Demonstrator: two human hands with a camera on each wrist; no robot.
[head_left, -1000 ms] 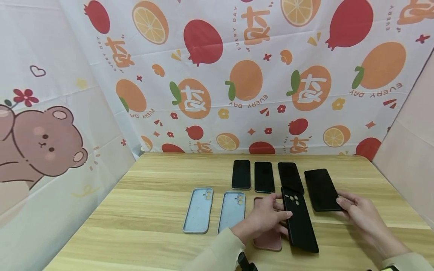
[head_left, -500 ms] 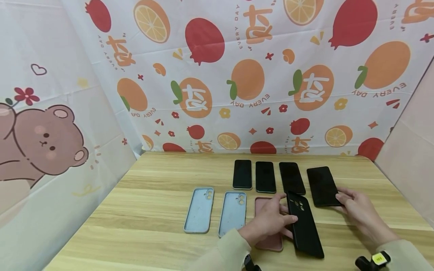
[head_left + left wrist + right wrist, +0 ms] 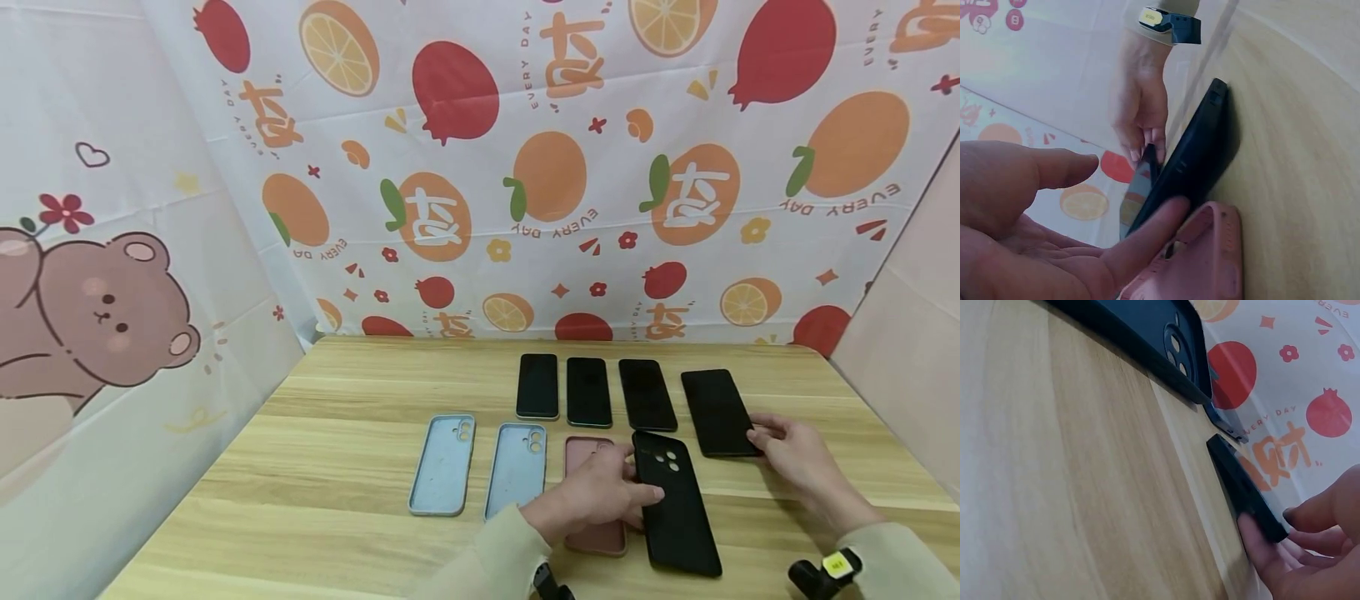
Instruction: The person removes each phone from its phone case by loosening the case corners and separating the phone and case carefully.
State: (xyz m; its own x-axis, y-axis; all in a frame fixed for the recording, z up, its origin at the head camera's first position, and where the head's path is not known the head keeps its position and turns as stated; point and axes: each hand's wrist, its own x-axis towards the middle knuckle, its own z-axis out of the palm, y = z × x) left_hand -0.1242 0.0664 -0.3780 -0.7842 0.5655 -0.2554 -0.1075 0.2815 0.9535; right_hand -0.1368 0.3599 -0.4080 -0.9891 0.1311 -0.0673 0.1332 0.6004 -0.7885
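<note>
My left hand [image 3: 600, 496] is at the left edge of a black phone case [image 3: 678, 508], which has several camera holes near its top. In the left wrist view its thumb stands apart from the case, while a straight finger touches the side. Under that hand a pink phone case [image 3: 596, 537] lies partly hidden. My right hand [image 3: 798, 458] pinches the lower right corner of a black phone [image 3: 720, 412] at the right end of the row. The right wrist view shows the thumb at its top edge and a finger below.
Three more dark phones stretch leftward along the back: one phone [image 3: 648, 395], another phone [image 3: 588, 392] and a third phone [image 3: 537, 386]. Two light blue cases, a left case [image 3: 442, 465] and a right case [image 3: 516, 471], lie on the wooden table [image 3: 300, 483]. A printed cloth [image 3: 480, 200] hangs behind.
The black case has moved right and toward me, off the third phone, and come down flatter. The left thumb has loosened. The right hand has shifted its phone slightly farther back.
</note>
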